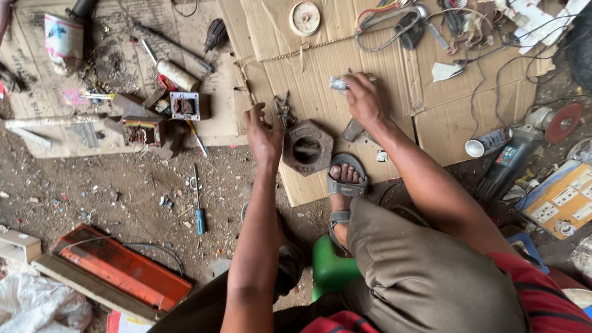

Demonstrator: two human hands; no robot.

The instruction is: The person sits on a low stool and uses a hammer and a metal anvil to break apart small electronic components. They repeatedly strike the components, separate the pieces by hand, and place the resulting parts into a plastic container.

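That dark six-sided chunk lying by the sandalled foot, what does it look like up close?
The hexagonal block looks like dull, rusty grey metal, heavy and thick-walled, with a deep dark hollow in its middle. It lies flat on the torn cardboard sheet, just ahead of the sandalled foot. The left hand hovers open by its left edge; whether it touches is unclear. A small bunch of metal bits lies just behind it.

The single head-worn camera is looking steeply down from close above the seated person, facing the cardboard sheet [345, 80] far ahead and the dirt ground [123, 197] at left.
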